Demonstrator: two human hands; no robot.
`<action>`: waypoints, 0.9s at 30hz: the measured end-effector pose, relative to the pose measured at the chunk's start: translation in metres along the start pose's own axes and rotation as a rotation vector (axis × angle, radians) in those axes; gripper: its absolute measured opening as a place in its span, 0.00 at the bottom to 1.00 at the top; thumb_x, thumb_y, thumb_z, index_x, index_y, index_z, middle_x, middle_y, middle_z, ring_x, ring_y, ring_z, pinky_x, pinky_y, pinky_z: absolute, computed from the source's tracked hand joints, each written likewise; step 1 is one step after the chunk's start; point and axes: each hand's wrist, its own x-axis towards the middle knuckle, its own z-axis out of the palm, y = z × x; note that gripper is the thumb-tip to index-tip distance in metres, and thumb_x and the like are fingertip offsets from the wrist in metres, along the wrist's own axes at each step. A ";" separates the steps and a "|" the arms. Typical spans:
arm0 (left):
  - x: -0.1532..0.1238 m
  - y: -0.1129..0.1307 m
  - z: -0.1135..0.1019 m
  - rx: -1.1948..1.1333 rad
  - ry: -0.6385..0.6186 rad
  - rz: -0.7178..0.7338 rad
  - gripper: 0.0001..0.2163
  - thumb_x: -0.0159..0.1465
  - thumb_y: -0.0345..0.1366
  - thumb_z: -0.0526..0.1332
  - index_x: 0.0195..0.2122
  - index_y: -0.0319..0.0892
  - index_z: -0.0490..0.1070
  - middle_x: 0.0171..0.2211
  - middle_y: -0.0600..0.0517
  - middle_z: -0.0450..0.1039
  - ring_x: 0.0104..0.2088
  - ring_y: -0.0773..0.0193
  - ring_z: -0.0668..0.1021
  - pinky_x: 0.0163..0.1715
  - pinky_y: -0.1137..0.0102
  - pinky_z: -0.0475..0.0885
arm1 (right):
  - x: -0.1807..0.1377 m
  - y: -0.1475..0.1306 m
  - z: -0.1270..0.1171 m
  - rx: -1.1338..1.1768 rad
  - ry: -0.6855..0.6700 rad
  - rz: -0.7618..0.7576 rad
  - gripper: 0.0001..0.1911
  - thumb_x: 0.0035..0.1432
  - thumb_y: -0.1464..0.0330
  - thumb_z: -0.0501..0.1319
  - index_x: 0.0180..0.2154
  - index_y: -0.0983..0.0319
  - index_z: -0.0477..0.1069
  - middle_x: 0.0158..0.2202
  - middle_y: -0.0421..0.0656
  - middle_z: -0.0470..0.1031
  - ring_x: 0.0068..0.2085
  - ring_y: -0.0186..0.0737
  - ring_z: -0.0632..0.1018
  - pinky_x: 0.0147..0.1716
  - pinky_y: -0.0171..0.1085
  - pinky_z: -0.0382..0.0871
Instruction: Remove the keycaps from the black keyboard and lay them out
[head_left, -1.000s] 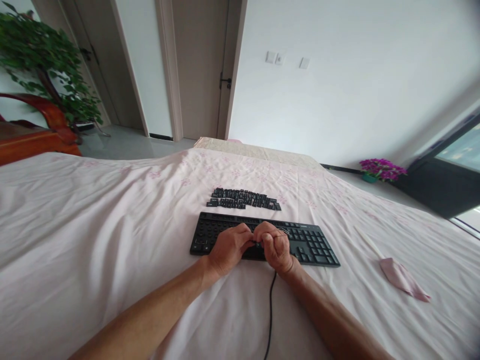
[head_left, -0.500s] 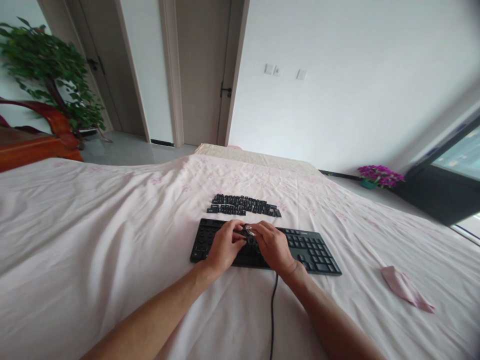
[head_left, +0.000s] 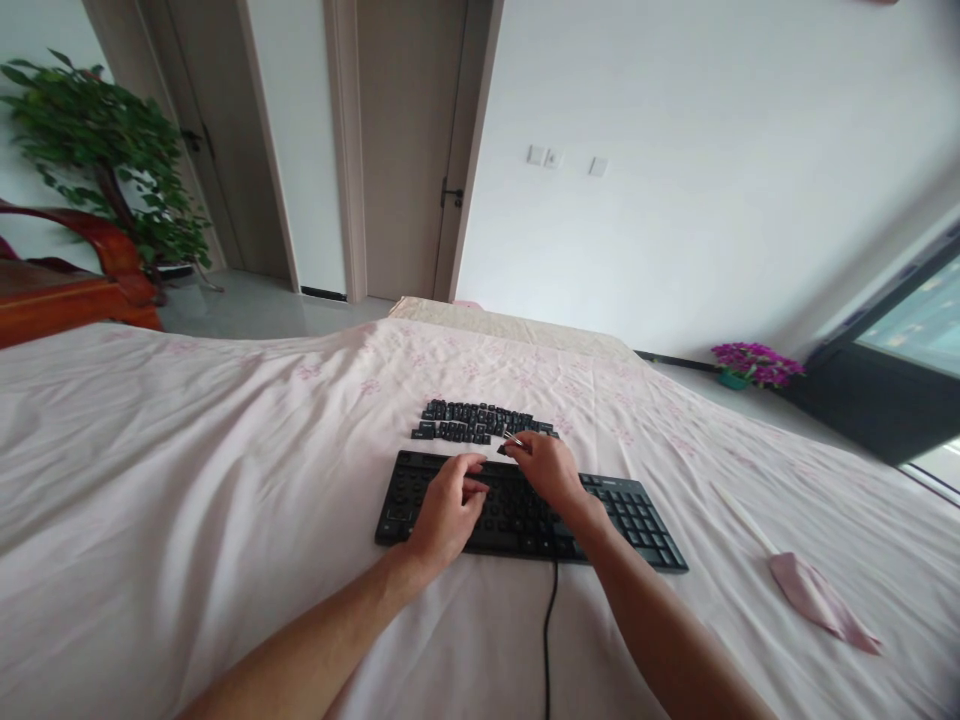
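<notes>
A black keyboard [head_left: 637,525] lies on the pink bedsheet [head_left: 187,480], most of its keycaps removed at the left and middle. Rows of loose black keycaps [head_left: 465,420] are laid out just beyond it. My left hand [head_left: 446,505] rests on the keyboard's left-middle with fingers loosely curled and nothing visibly in it. My right hand [head_left: 544,465] reaches over the keyboard's far edge, pinching a small metal keycap puller with a black keycap [head_left: 508,443] at its tip, close to the keycap rows.
The keyboard's black cable [head_left: 550,640] runs toward me between my forearms. A pink cloth with a white stick [head_left: 806,590] lies at the right. Beyond the bed are doors, a potted plant [head_left: 105,150], a wooden chair and purple flowers [head_left: 754,362].
My right hand has lifted away from the keyboard's middle and moved forward toward the keycap rows, carrying the puller with a keycap. My left hand has stayed on the keyboard, its fingers loosened.
</notes>
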 end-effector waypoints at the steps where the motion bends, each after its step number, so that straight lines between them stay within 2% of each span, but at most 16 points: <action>1: 0.000 0.000 0.000 0.008 -0.006 0.009 0.19 0.56 0.20 0.56 0.48 0.43 0.66 0.44 0.49 0.70 0.34 0.69 0.78 0.42 0.68 0.74 | 0.009 0.002 0.002 -0.036 -0.015 0.022 0.12 0.59 0.61 0.56 0.35 0.57 0.77 0.33 0.41 0.79 0.36 0.41 0.77 0.32 0.33 0.60; 7: 0.001 0.000 -0.001 0.039 -0.021 0.037 0.18 0.55 0.20 0.55 0.45 0.42 0.68 0.43 0.49 0.71 0.34 0.69 0.78 0.42 0.69 0.73 | 0.037 0.004 0.014 -0.131 -0.077 0.058 0.11 0.59 0.62 0.56 0.37 0.55 0.76 0.36 0.42 0.79 0.40 0.42 0.76 0.33 0.33 0.59; 18: 0.002 0.001 -0.001 0.067 -0.024 0.028 0.17 0.56 0.20 0.55 0.45 0.42 0.68 0.43 0.49 0.72 0.33 0.70 0.78 0.42 0.70 0.73 | 0.041 0.008 0.025 -0.130 -0.087 0.038 0.11 0.60 0.62 0.56 0.37 0.56 0.76 0.36 0.42 0.79 0.41 0.41 0.76 0.35 0.33 0.60; 21: 0.002 0.000 -0.001 0.067 -0.025 0.030 0.17 0.56 0.20 0.55 0.44 0.42 0.68 0.42 0.49 0.72 0.33 0.70 0.78 0.42 0.70 0.73 | 0.039 0.005 0.022 -0.118 -0.070 0.021 0.13 0.61 0.61 0.54 0.34 0.58 0.76 0.35 0.44 0.78 0.40 0.42 0.76 0.35 0.33 0.60; 24: 0.002 0.000 -0.001 0.066 -0.037 0.044 0.16 0.56 0.20 0.55 0.43 0.42 0.69 0.41 0.50 0.72 0.34 0.69 0.78 0.41 0.71 0.73 | 0.034 0.002 0.013 -0.098 -0.041 0.008 0.20 0.65 0.59 0.49 0.33 0.61 0.75 0.34 0.46 0.78 0.38 0.42 0.76 0.35 0.34 0.61; 27: 0.002 0.003 -0.002 0.061 -0.053 0.040 0.15 0.56 0.21 0.56 0.43 0.41 0.69 0.40 0.50 0.73 0.34 0.69 0.78 0.39 0.71 0.73 | 0.021 0.000 -0.005 0.007 -0.001 -0.143 0.23 0.68 0.62 0.41 0.38 0.61 0.74 0.38 0.46 0.77 0.41 0.40 0.75 0.39 0.34 0.63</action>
